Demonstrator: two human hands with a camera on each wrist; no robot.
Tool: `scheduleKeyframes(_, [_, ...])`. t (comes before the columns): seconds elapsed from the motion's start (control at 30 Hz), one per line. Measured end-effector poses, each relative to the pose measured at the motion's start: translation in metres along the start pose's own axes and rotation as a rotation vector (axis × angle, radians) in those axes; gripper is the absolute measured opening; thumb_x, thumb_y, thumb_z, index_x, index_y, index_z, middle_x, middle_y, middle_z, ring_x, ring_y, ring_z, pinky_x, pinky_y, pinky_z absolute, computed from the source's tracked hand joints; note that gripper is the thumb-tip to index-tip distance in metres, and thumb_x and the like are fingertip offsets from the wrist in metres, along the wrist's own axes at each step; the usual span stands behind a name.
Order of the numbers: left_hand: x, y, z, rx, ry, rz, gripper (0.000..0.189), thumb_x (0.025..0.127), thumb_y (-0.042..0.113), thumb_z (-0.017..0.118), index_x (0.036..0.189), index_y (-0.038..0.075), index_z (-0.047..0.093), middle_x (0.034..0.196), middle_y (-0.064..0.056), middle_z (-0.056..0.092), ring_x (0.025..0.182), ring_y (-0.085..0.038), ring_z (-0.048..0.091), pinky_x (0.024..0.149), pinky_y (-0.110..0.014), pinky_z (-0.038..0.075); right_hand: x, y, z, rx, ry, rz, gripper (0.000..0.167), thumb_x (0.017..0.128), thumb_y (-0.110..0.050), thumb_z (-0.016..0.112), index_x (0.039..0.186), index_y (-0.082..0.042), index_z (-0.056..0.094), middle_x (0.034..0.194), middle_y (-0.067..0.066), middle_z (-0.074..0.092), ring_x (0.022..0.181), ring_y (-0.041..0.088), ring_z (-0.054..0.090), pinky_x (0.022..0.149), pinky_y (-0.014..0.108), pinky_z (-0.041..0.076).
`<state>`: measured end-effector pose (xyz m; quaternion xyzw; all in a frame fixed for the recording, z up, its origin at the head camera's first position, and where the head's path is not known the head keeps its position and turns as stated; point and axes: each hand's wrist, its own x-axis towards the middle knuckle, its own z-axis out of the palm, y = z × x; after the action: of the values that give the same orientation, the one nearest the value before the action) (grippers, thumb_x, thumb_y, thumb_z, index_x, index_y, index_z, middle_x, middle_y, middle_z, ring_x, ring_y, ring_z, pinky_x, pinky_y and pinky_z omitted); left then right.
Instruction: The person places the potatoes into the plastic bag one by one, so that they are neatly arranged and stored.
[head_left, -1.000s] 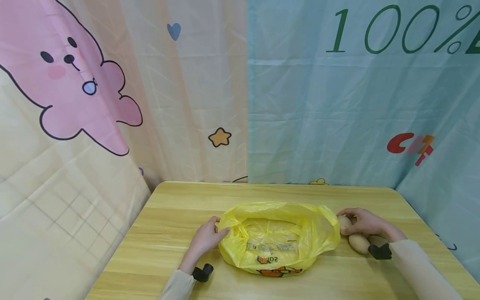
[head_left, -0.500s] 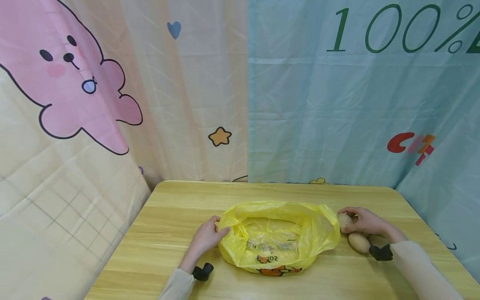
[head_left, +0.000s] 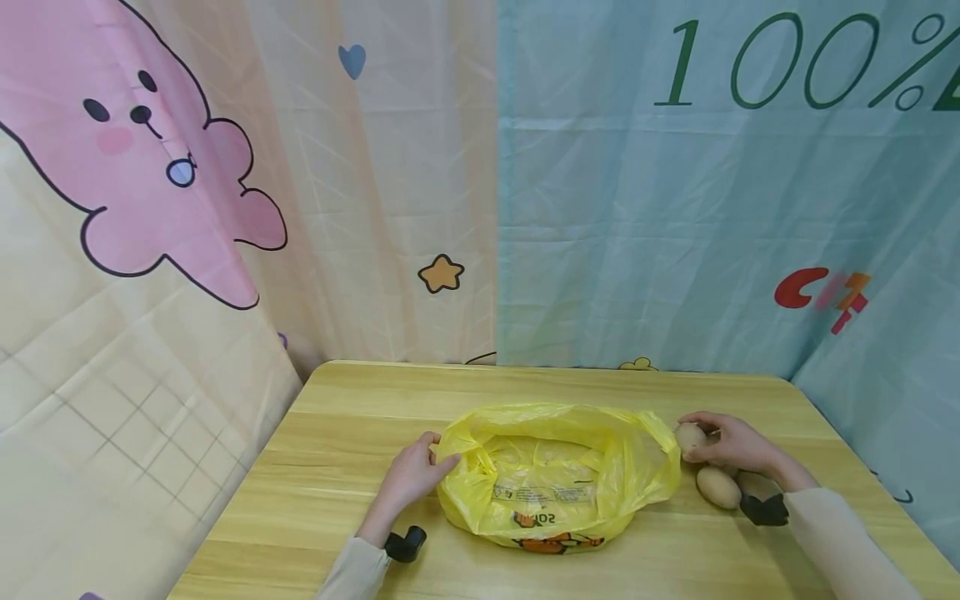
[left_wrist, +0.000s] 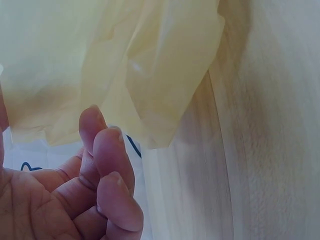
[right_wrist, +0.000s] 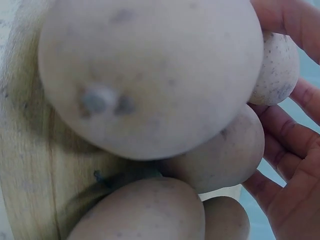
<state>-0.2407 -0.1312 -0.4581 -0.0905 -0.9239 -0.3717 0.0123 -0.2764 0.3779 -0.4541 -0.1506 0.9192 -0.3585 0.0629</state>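
Observation:
A yellow plastic bag [head_left: 555, 533] lies on the table with its mouth spread wide, printed with orange figures and lettering. At its left rim, my left hand [head_left: 411, 477] pinches the plastic between thumb and fingers; the left wrist view shows its curled fingers against the bag's edge [left_wrist: 165, 75]. On the right side, my right hand [head_left: 731, 443] grips a pale brown potato [head_left: 691, 439] close beside the bag's right edge. Another potato [head_left: 717, 487] rests just under this hand. Several potatoes crowd the right wrist view, a large one [right_wrist: 150, 75] nearest the camera and a speckled one [right_wrist: 277, 70] between the fingers.
A light wooden table [head_left: 360, 400] carries everything. Printed curtains [head_left: 645, 208] hang behind and on both sides of it. Black wrist mounts [head_left: 406, 544] sit on both wrists, the right one [head_left: 765, 509] overlapping the potatoes in the head view.
My right hand and the potato it grips have shifted very slightly away from me, toward the table's far side. My left hand and the bag have stayed in place.

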Motion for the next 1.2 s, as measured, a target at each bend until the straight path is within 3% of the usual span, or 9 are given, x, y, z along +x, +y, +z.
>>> scheduleKeyframes(0.9, [-0.0011,-0.0014,-0.0020,-0.023,-0.005,0.004,0.051,0.088,0.035,0.066,0.120,-0.003,0.055,0.065,0.001,0.050,0.050,-0.013,0.045,0.047,-0.029,0.037,-0.0065,-0.0005,-0.0084,0.034,0.066,-0.065,0.059,0.084,-0.021,0.074,0.131,0.006,0.049,0.111,0.017,0.058,0.088,0.021,0.056,0.067,0.030,0.048])
scheduleKeyframes(1.2, [-0.0017,-0.0005,-0.0021,0.007,-0.016,0.033,0.041,0.088,0.035,0.066,0.105,-0.002,0.060,0.064,0.001,0.048,0.051,-0.011,0.042,0.048,-0.027,0.035,-0.0070,-0.0040,-0.0056,0.045,0.074,-0.075,0.060,0.083,-0.019,0.075,0.130,0.006,0.049,0.116,0.020,0.056,0.087,0.015,0.057,0.068,0.028,0.048])
